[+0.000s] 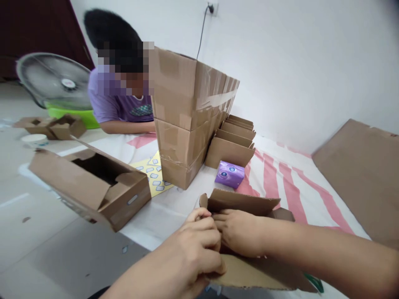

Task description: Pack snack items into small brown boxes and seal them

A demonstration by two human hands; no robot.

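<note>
A small brown cardboard box (249, 272) lies in front of me with its long flaps spread apart. My left hand (198, 245) is closed around the box's near left end, fingers curled over the edge. Inside the box, my right hand (241, 232) reaches toward that same end. Its fingers are stretched out against the end wall, and their tips are partly hidden by my left hand. Just beyond the box sits a purple packet (230, 174) with round blue marks.
Stacked taped cartons (174, 141) rise ahead, with folded cardboard pieces (232, 145) beside them. An opened box (127, 199) stands at the table's left edge. Across the table leans a person in a purple shirt (107, 99). A fan (56, 79) and cardboard sheet (358, 174) flank the scene.
</note>
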